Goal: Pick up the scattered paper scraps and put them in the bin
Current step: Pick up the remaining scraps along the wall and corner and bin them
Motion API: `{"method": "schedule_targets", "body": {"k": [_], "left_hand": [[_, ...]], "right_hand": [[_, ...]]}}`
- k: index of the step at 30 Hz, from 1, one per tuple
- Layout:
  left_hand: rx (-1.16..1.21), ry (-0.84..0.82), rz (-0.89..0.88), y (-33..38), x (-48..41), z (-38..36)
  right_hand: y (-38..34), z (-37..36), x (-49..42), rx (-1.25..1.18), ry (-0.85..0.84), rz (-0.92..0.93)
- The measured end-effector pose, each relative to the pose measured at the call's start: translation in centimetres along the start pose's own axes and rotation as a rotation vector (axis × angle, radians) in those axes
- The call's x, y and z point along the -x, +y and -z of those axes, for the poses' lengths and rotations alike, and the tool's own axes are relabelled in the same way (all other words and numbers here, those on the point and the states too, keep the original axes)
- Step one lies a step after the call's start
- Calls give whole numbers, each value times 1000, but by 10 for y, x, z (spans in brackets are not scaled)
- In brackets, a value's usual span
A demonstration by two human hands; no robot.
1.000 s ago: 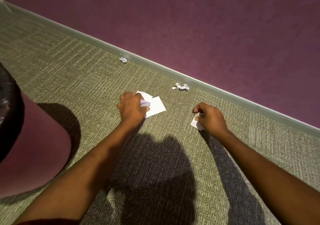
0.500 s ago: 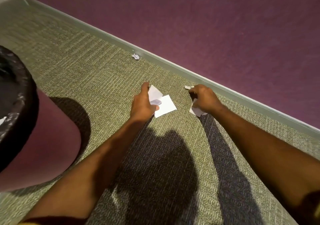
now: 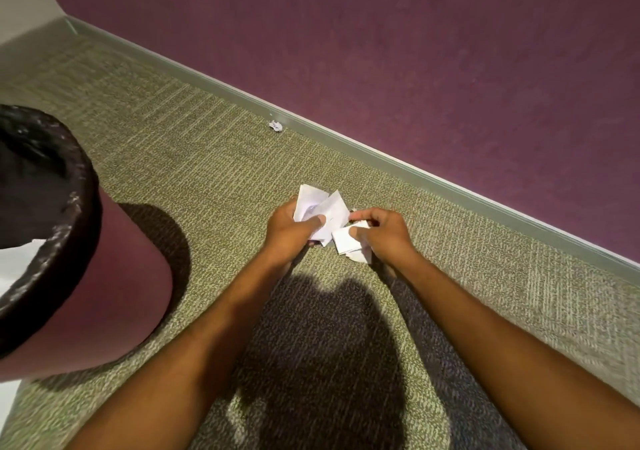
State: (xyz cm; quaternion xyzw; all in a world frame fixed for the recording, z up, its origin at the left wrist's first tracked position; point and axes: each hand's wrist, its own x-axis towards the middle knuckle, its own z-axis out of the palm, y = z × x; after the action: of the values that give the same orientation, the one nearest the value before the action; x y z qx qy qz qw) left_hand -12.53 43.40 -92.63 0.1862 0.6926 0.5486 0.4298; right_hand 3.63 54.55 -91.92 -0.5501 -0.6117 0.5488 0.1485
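olive-green woven carpet [image 3: 194, 179] runs up to a grey baseboard [image 3: 381, 159] under a purple wall [image 3: 415, 51]. both hands are close together over the floor, almost touching. my left hand [image 3: 291, 230] pinches a fan of flat white paper scraps [image 3: 322, 204] under the thumb, their edges pointing away from me. my right hand [image 3: 384, 233] is curled round a second bunch of folded white scraps [image 3: 348, 243].

the round maroon bin with the black liner [image 3: 114, 294] stands well apart on my left, so i judge the drop goes leftward and the left hand is the nearer one. one small crumpled white scrap [image 3: 276, 126] lies on the carpet just beside the baseboard, ahead and a little left of my hands, again nearer the left. it is a wad with no clear long axis.

the bin is cut off by the picture's edge and its inside is dark. something pale shows by its rim, but i cannot tell what. how many pieces each hand holds is hidden by my fingers.
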Motion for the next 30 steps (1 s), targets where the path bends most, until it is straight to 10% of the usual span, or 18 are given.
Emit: {"method": "schedule_targets", "body": {"k": [9, 30], "left_hand": [[447, -120, 179, 25, 44, 19], [428, 390, -423, 192, 222, 129]], "right_hand": [[-37, -26, 41, -429, -111, 6], [-250, -111, 175, -446, -547, 543]]}}
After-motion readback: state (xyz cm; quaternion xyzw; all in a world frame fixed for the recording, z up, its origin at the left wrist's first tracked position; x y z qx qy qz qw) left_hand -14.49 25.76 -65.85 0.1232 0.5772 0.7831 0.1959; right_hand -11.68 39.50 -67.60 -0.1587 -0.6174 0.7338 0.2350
